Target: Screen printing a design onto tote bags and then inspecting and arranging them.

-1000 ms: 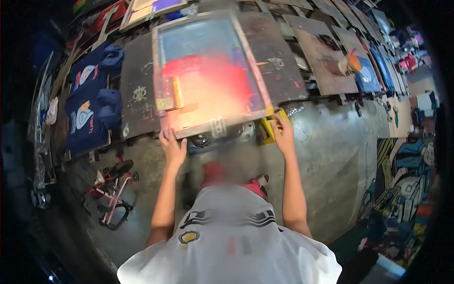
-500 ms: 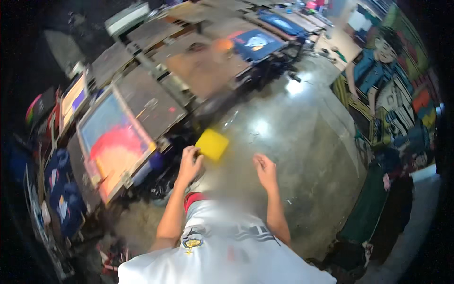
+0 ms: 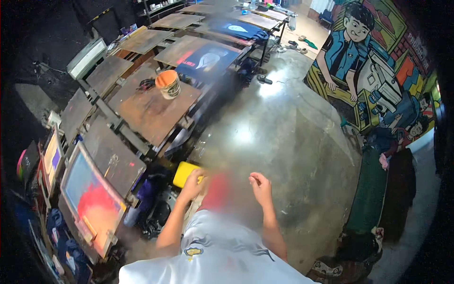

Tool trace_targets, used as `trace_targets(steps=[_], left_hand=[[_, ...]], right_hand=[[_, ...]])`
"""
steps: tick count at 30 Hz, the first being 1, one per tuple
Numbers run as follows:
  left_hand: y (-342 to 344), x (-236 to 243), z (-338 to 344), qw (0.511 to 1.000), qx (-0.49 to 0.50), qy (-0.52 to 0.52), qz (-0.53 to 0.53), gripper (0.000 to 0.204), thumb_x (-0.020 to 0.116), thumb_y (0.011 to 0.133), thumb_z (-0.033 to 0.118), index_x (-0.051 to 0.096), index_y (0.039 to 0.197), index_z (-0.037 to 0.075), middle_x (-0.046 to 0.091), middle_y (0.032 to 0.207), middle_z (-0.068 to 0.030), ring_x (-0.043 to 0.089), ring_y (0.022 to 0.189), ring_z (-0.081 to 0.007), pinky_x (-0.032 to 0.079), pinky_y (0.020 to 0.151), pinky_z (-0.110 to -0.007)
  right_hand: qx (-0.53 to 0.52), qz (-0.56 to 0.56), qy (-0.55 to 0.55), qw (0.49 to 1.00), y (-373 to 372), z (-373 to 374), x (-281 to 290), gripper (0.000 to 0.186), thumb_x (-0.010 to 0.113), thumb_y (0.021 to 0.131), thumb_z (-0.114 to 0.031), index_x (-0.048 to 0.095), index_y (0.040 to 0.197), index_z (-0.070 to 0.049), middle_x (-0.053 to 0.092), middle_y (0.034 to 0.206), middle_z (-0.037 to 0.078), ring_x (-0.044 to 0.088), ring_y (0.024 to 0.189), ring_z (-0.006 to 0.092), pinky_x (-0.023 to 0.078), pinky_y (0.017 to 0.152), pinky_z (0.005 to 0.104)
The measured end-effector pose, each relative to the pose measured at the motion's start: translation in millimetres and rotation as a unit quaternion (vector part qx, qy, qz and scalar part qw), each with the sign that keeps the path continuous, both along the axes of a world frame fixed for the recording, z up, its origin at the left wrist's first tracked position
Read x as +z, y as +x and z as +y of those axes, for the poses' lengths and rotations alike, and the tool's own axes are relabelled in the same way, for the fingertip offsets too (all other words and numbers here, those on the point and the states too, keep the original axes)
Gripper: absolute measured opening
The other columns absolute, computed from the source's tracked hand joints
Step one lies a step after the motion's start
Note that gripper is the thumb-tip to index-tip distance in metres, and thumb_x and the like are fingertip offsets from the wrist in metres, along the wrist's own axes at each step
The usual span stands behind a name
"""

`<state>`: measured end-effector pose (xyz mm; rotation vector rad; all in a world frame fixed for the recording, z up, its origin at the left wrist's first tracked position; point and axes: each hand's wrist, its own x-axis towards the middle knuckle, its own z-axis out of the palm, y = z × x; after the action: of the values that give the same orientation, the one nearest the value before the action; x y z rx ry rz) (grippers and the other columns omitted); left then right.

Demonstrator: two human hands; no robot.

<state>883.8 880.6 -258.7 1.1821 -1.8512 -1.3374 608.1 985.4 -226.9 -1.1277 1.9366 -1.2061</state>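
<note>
My left hand (image 3: 192, 185) is curled in front of a yellow, round-cornered, box-like thing (image 3: 183, 173). It overlaps the thing's right edge, and I cannot tell whether the two touch. Some yellow shows between the fingers; what they hold, if anything, is hidden. Over the concrete floor my right hand (image 3: 261, 186) is raised, its fingers bent in toward the thumb with nothing visible in them. Left of my left arm leans a framed printing screen (image 3: 97, 196), its mesh blue at the top and red to orange below.
An orange-lined bucket (image 3: 168, 85) stands on a brown print board (image 3: 142, 113) ahead left. Dark printed shirts (image 3: 208, 61) lie on boards farther off. Sandals (image 3: 265, 80) rest on the floor (image 3: 293, 156). Along the right are a painted wall (image 3: 373, 71) and a green fabric roll (image 3: 366, 194).
The view has swung and moved forward: tables and printing screen sit lower and farther left. The bucket now shows clearly. The yellow thing has shifted from right of my left hand to behind its left side.
</note>
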Motion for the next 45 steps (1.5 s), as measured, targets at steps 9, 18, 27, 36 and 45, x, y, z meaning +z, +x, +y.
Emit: trace_targets(steps=[9,18,27,36,45], left_hand=[[-79.7,-2.8,-214.8,0.993,0.055,0.013,0.105,0.026,0.066,0.091,0.017,0.065,0.110,0.000,0.065,0.106,-0.0145,0.065,0.100,-0.0257,0.052,0.084,-0.034],[-159.7,-59.9,-416.0,0.981,0.119,0.135,0.075,0.053,0.067,0.092,0.028,0.050,0.134,-0.001,0.059,0.126,-0.0192,0.062,0.109,-0.0269,0.053,0.089,-0.039],[-209.2,-110.0,-516.0,0.827,0.365,0.380,0.197,0.077,0.066,0.094,0.035,0.023,0.151,0.006,0.047,0.138,-0.0209,0.060,0.109,-0.0278,0.057,0.074,-0.042],[-271.8,-105.8,-539.2,0.846,0.494,0.174,-0.102,0.081,0.065,0.093,0.041,0.028,0.145,-0.010,0.054,0.132,-0.0313,0.055,0.123,-0.0404,0.043,0.104,-0.041],[-285.1,-104.7,-546.9,0.837,0.505,0.113,-0.179,0.072,0.065,0.094,0.037,0.034,0.142,-0.007,0.059,0.123,-0.0301,0.061,0.113,-0.0396,0.046,0.097,-0.040]], right_hand=[[0.077,0.092,-0.018,0.993,-62.4,-250.5,37.6,0.023,0.066,0.092,-0.015,0.068,0.109,0.000,0.073,0.096,0.015,0.070,0.084,0.0201,0.054,0.076,0.0320],[0.136,0.098,-0.029,0.985,-130.6,-444.2,29.8,0.023,0.067,0.090,-0.015,0.069,0.108,0.000,0.071,0.085,0.010,0.063,0.071,0.0146,0.051,0.067,0.0288],[0.219,0.230,-0.125,0.940,-231.6,-731.9,-39.8,0.023,0.068,0.087,-0.013,0.066,0.108,-0.003,0.064,0.106,0.016,0.058,0.100,0.0348,0.046,0.088,0.0418],[0.328,0.382,-0.106,0.858,-259.1,-873.4,-86.3,0.041,0.073,0.084,-0.023,0.063,0.119,-0.005,0.058,0.128,0.015,0.049,0.123,0.0375,0.039,0.103,0.0479],[0.343,0.405,-0.102,0.841,-270.6,-869.1,-111.0,0.052,0.068,0.089,-0.034,0.058,0.134,-0.010,0.049,0.146,0.015,0.041,0.135,0.0378,0.030,0.110,0.0511]])
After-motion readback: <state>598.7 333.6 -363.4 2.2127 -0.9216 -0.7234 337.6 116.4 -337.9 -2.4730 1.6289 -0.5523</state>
